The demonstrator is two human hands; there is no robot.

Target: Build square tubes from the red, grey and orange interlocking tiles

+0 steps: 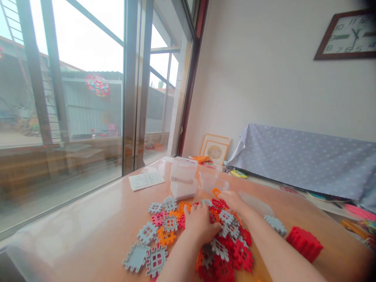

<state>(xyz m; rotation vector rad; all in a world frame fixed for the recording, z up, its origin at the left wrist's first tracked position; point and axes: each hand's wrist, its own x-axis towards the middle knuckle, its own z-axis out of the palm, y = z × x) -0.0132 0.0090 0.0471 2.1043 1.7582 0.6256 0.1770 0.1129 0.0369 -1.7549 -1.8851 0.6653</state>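
Observation:
A heap of plastic interlocking building pieces with notched edges, in red, grey and orange, is spread over the table. My left hand [200, 224] rests on the middle of the heap, fingers apart and thumb stretched to the right. Beyond it, at the heap's far side, the fingers of my right hand [233, 201] close on an orange interlocking piece [216, 192]. Several grey window pieces [147, 232] and an orange piece [166, 236] lie left of my left hand. Under my right forearm are red pieces [243, 254] and grey window pieces [219, 249].
A stack of red pieces [304, 243] and a grey stack [275, 225] stand on the right. Behind the heap are a white plastic container [183, 180], a clear tub [213, 180] and a printed sheet [146, 180]. A glass window [94, 109] borders the table's left.

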